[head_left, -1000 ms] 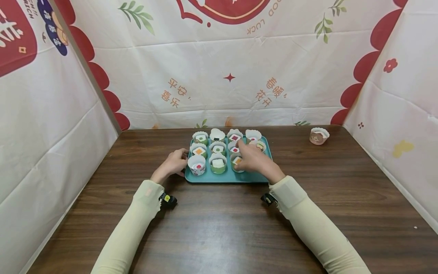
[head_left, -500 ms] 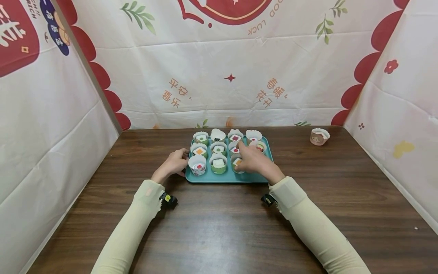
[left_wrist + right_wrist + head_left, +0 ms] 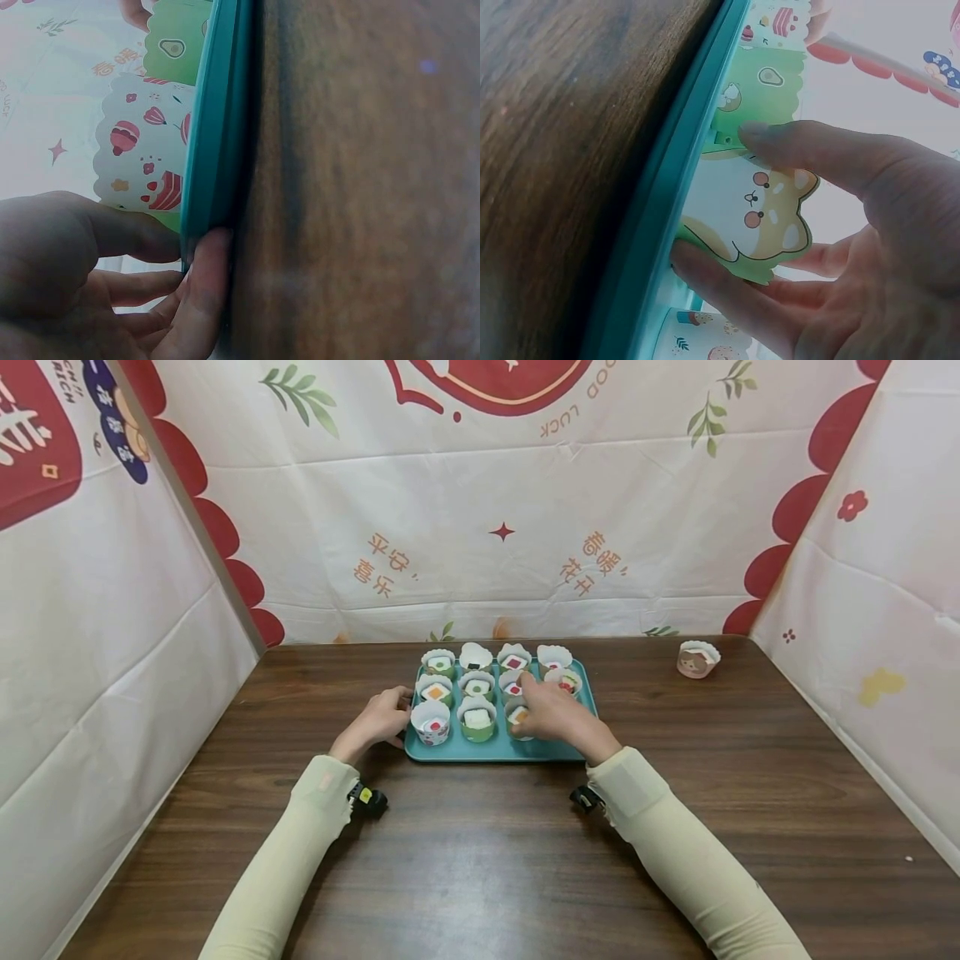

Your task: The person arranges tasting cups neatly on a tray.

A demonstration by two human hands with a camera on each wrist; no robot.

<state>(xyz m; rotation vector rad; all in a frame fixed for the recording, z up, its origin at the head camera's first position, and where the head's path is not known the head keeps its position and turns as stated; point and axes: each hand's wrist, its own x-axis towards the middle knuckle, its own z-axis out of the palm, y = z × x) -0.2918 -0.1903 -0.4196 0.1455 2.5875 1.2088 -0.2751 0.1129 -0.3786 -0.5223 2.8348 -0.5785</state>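
Wooden table [image 3: 480, 860], left hand [image 3: 378, 720] grips tray [image 3: 495, 750], right hand [image 3: 551, 714] pinches cup [image 3: 742, 217].

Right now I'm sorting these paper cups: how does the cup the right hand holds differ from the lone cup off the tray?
The held cup stands on the teal tray among other cups, pinched by the right hand; the lone cup stands untouched on the wooden table, far right. The held cup shows a dog face on green; the lone cup looks pinkish brown. Both have scalloped rims.
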